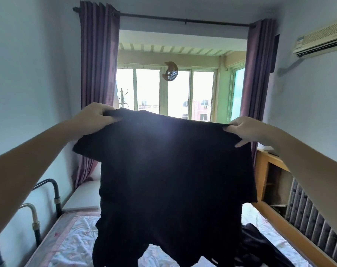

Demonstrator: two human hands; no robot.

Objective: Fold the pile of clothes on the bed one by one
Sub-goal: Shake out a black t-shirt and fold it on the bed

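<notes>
We see two bare forearms, no sleeves in view up to the frame edges. Left hand and right hand: no gloves, rings, watch or wristband that we can make out. Nails short and unpainted where they show.

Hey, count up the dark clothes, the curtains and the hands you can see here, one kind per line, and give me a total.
Dark garments: 2, the black garment held up by both hands and the dark clothing lying on the bed
Purple curtains: 2, left curtain, right curtain
Hands: 2, left hand, right hand
Total: 6
</notes>
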